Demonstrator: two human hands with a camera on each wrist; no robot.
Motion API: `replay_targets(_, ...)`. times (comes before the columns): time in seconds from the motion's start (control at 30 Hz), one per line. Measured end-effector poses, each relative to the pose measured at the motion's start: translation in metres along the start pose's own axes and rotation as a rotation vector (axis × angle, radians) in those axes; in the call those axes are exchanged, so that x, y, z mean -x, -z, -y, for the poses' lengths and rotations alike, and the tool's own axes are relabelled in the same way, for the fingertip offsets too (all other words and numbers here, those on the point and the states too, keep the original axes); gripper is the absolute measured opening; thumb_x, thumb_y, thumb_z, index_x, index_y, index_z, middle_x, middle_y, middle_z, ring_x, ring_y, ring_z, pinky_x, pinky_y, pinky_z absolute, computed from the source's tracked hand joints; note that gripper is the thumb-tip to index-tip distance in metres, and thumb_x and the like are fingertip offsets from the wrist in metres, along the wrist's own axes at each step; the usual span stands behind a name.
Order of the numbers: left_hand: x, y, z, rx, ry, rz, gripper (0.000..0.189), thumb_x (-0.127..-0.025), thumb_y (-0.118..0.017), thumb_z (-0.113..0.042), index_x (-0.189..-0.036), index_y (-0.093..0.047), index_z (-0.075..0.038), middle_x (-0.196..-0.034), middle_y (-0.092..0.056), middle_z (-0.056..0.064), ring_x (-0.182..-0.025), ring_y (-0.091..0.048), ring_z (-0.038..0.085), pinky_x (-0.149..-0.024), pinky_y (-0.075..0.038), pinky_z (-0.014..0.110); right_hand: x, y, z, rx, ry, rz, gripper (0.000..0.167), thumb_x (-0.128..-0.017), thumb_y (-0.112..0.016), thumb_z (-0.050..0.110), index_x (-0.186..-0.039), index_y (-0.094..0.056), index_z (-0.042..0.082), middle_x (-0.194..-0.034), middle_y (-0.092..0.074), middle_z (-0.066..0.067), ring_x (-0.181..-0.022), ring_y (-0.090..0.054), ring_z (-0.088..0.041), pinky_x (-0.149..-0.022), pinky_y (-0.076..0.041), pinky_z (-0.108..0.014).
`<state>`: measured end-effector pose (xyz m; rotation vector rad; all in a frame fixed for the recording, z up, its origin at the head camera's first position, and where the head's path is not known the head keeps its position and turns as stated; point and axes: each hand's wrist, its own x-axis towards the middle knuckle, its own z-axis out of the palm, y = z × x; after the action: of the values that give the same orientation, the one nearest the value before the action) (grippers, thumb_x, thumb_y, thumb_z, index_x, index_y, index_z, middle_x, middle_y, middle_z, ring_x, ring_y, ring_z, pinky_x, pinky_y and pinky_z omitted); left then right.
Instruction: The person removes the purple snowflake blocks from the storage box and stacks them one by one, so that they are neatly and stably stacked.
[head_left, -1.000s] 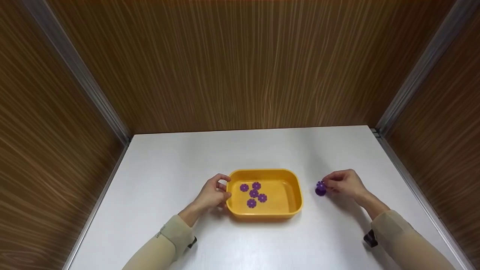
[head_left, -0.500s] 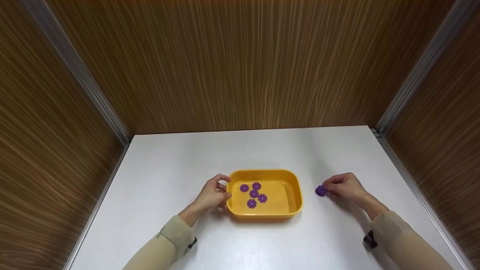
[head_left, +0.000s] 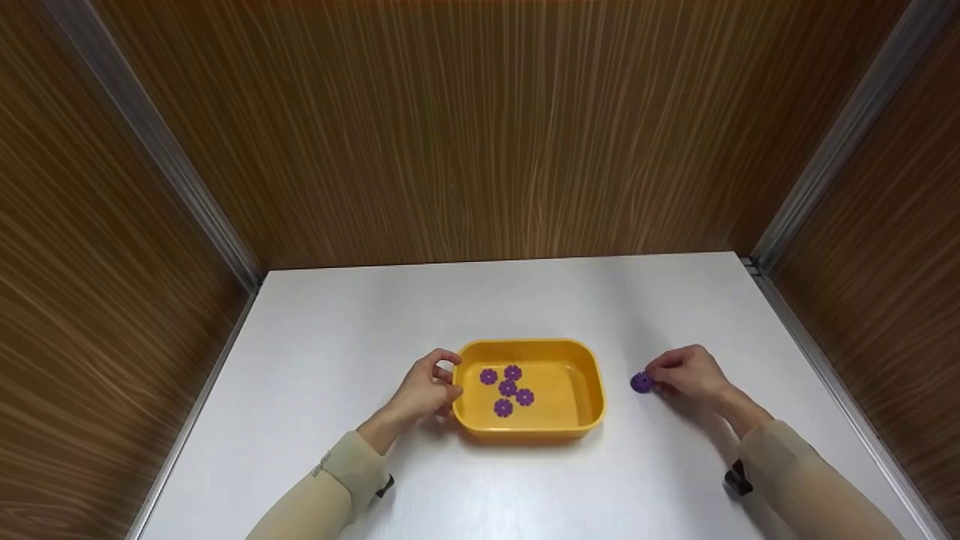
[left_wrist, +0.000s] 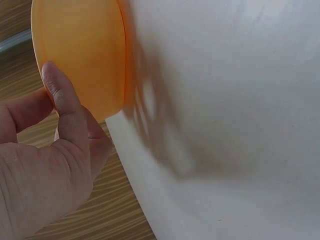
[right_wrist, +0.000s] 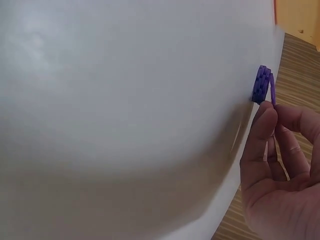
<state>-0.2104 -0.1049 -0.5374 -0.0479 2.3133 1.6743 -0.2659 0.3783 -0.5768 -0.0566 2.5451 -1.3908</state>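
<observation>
On the white table stands a yellow tray (head_left: pixel 589 390) with several flat purple flower-shaped discs (head_left: pixel 503 407) lying in its left half. My left hand (head_left: pixel 421 388) grips the tray's left end, thumb and fingers at the rim; the left wrist view has the thumb (left_wrist: pixel 62 90) against the outer wall. To the tray's right, my right hand (head_left: pixel 691 373) pinches one thin purple flower-shaped disc (right_wrist: pixel 273 90) between thumb and forefinger. That disc is right at the top of a short stack of like discs (right_wrist: pixel 260 86) on the table, slightly tilted from it.
Wood-grain panels (head_left: pixel 495 135) enclose the table (head_left: pixel 360 315) at the back and both sides, with metal strips (head_left: pixel 180 172) along the corners. A black strap piece (head_left: pixel 739 478) shows under the right sleeve, and another (head_left: pixel 385 486) under the left.
My right hand has lowered a little, bringing the pinched flower-shaped disc from just above the stack down to its top. The left hand and the tray have stayed in place.
</observation>
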Motion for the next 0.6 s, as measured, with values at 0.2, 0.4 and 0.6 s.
replay_targets(0.2,-0.0005,-0.0004,0.0003,-0.002,0.003,-0.004,0.053,-0.094,-0.072,0.005,-0.145,-0.061,-0.006,-0.106,-0.055,0.007,-0.074,-0.064,0.016,-0.059,-0.061,0.027,-0.0006,-0.0019,0.0016,0.059,-0.014,-0.011,0.021,-0.102,-0.075,0.008,-0.115,-0.083,-0.006,-0.106,-0.084,-0.016,-0.083,-0.073,-0.014,-0.068,-0.063,-0.023)
replay_targets(0.4,-0.0005,-0.0011,-0.0003,-0.013,0.017,-0.009,0.052,-0.095,-0.073,0.005,-0.144,-0.062,-0.009,-0.108,-0.057,0.008,-0.075,-0.065,0.017,-0.062,-0.065,0.031,-0.0007,-0.0016,0.0023,0.085,-0.036,-0.012,0.023,-0.103,-0.074,0.010,-0.119,-0.083,-0.004,-0.113,-0.083,-0.020,-0.085,-0.074,-0.015,-0.070,-0.064,-0.023)
replay_targets(0.6,0.0000,0.0000,0.0007,-0.004,0.007,0.002,0.053,-0.095,-0.073,0.004,-0.145,-0.061,-0.007,-0.108,-0.057,0.008,-0.075,-0.064,0.017,-0.061,-0.064,0.030,0.0003,-0.0026,0.0028,0.089,-0.023,-0.025,0.024,-0.102,-0.076,0.013,-0.117,-0.083,-0.004,-0.106,-0.084,-0.016,-0.081,-0.074,-0.014,-0.068,-0.063,-0.022)
